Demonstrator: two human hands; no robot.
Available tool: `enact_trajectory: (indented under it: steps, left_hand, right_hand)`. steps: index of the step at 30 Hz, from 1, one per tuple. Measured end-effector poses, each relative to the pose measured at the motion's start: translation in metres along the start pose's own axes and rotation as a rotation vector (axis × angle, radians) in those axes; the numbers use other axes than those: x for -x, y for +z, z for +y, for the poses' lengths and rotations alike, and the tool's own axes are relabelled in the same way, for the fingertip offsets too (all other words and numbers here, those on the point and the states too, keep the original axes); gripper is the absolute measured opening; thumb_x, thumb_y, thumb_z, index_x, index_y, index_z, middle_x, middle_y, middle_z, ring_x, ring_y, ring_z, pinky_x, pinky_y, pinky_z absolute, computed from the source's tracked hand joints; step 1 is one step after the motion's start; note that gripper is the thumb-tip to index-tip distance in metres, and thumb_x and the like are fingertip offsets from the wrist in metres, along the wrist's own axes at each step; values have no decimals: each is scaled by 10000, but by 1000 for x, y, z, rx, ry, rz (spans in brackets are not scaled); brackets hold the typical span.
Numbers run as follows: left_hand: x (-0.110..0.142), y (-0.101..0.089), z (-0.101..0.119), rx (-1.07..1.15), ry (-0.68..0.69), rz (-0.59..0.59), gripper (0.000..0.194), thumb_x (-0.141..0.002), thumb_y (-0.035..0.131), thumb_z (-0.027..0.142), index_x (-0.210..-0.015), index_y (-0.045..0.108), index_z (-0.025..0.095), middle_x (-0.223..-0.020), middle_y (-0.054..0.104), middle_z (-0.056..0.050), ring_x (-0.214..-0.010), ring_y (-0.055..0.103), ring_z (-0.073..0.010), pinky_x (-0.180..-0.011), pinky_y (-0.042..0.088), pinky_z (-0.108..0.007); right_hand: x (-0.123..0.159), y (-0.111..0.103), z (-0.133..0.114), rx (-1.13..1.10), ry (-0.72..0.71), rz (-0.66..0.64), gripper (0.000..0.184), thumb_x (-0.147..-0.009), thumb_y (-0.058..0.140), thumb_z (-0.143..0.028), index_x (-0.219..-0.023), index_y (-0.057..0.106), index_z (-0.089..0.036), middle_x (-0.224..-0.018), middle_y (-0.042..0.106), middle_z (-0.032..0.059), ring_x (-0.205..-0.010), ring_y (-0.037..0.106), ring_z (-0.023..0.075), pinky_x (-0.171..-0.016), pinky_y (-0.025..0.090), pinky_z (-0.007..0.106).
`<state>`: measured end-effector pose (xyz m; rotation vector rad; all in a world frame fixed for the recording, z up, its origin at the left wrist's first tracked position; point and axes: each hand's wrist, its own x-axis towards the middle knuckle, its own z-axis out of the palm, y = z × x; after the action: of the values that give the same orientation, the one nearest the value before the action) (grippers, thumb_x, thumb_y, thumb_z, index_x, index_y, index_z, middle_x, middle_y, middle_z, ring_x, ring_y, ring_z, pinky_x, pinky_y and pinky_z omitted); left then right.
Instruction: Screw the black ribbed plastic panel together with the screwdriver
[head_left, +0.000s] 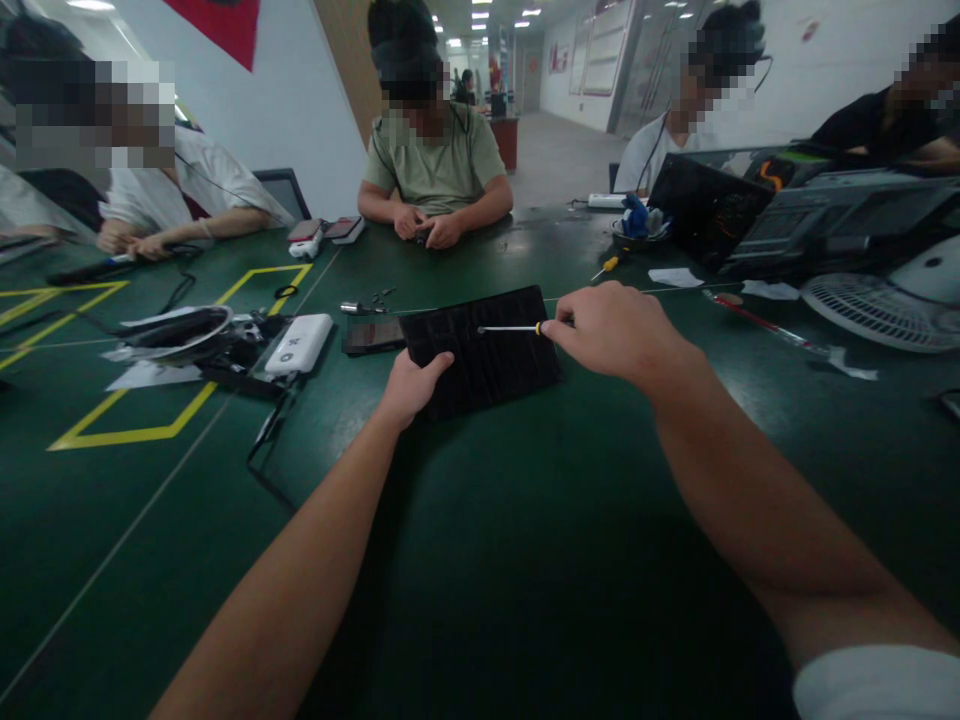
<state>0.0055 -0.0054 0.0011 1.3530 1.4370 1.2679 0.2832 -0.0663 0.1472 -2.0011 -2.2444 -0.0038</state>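
Observation:
My left hand (pixel 417 385) grips the lower left edge of a flat black rectangular panel (pixel 499 365), thumb on its face. The panel is tilted up toward me over the green table, with faint ridges on its surface. In my right hand (pixel 611 330) is a screwdriver (pixel 514 329) with a thin metal shaft and a yellow collar; the fingers wrap its handle and hide most of it. The shaft lies level across the panel, its tip near a small round spot at the panel's upper middle. Whether tip and panel touch, I cannot tell.
Behind the panel lie a dark phone-like slab (pixel 373 337) and small metal parts (pixel 351 308). A white box (pixel 300 345) with cables is left. A yellow-handled screwdriver (pixel 609 265), a white fan (pixel 881 310) and a black computer case (pixel 840 220) stand right. Several people sit around the table.

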Motion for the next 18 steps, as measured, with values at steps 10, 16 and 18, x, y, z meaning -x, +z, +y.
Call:
enact_trajectory:
  steps: [10,16,18]
  left_hand:
    - [-1,-2,-2,-1,-8,-4,373,-749,904,404,-1042,816,190,-1138,864,-124,-1162,805,-391,-1123,607,-569]
    - [1,-2,0,-15,4,-8,363,-768,895,395,-1058,818,191,-1158,865,-129,-1187,800,-395,-1138,603,-575]
    - [1,-2,0,-16,4,-10,343,-775,892,382,-1051,818,192,-1154,865,-132,-1190,800,-396,-1136,608,-570]
  right_hand:
    - [-1,7,0,-13,-13,-38,331,-1033,630,-477,-1236,709,-227,-1102,804,163,-987,738,350,-755,473,417]
    - [-2,8,6,-19,-50,-29,266,-984,668,-360,-1217,726,-244,-1092,796,139,-967,717,329,-750,458,406]
    - [-3,8,7,-27,-47,-21,257,-986,673,-373,-1196,747,-245,-1082,797,138,-962,714,327,-750,456,406]
